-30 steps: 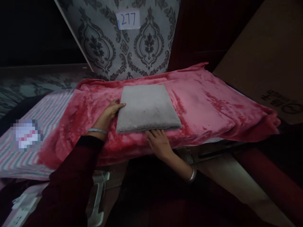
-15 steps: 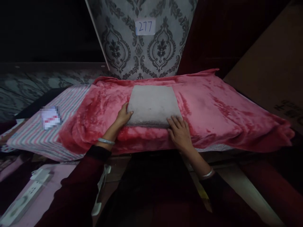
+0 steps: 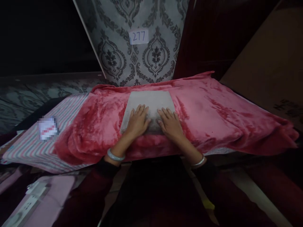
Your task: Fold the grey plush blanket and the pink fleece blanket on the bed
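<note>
A folded grey cloth (image 3: 150, 99), perhaps a towel, lies as a flat square on a pink-red plush blanket (image 3: 208, 116). On its left half rests my left hand (image 3: 138, 121), palm down with the fingers stretched forward. My right hand (image 3: 170, 123) lies flat over the right half, fingers slightly spread. Neither hand grips anything. Parts of the cloth's near edge are hidden beneath my hands and wrists.
A striped sheet (image 3: 66, 110) shows at the left, with a blurred small white item (image 3: 48, 128) on it. A power strip (image 3: 28, 205) sits on a pink surface (image 3: 54, 201) at lower left. A paper marked 277 (image 3: 139, 36) hangs on the patterned wall.
My left hand has moved from the cloth's left edge onto its top, now flat. My right hand has shifted slightly forward and left on the cloth. The view has tilted up a little.
</note>
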The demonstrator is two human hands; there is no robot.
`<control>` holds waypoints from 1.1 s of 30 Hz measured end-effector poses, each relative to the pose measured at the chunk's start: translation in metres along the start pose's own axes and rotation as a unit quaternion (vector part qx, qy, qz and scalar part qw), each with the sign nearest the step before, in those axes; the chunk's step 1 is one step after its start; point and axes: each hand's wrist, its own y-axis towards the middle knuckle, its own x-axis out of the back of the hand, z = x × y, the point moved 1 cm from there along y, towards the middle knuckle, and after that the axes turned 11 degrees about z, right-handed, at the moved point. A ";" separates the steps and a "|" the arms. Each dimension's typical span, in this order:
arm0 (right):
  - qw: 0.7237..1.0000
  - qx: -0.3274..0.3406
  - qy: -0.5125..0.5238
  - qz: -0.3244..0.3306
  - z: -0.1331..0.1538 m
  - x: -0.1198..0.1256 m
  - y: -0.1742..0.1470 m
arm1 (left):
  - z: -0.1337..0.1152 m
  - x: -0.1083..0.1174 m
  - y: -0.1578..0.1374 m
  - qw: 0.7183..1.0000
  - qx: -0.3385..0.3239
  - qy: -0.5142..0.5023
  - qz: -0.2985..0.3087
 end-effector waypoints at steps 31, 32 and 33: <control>0.969 0.168 0.012 0.183 -0.012 -0.006 0.066 | -0.029 -0.069 -0.062 0.985 -0.055 0.149 -0.074; 0.963 0.186 0.000 0.197 -0.014 -0.008 0.076 | -0.030 -0.072 -0.063 0.983 -0.054 0.153 -0.082; 0.958 0.199 -0.010 0.205 -0.017 -0.010 0.086 | -0.030 -0.074 -0.063 0.982 -0.057 0.155 -0.089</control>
